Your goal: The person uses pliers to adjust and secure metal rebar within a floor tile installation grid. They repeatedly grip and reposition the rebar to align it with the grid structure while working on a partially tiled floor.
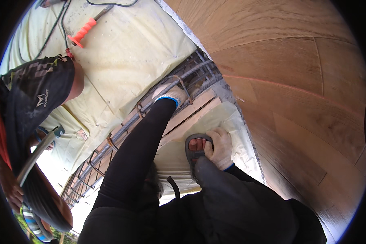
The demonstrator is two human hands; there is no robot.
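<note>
My left hand [174, 94], in a white knit glove with a blue cuff, reaches down among the steel rebar [197, 70] of a narrow channel. Its fingers are hidden by the bars and the glove's back, so its grip does not show. A rusty bent stirrup [183, 86] stands right beside it. My right hand [220, 149], gloved the same way, rests on the pale plastic sheet [227, 116] by my foot. Its fingers lie stretched out, and the thumb is against the edge of my grey sandal [189, 156]. Nothing shows in this hand.
Brown wooden panels [280, 61] rise along the right. On the left, a person in dark patterned shorts [44, 87] holds a long-handled hammer [44, 142]. A chisel with an orange-red grip [83, 33] lies on sheeting near dark cables [55, 28]. Wooden boards [193, 107] line the channel.
</note>
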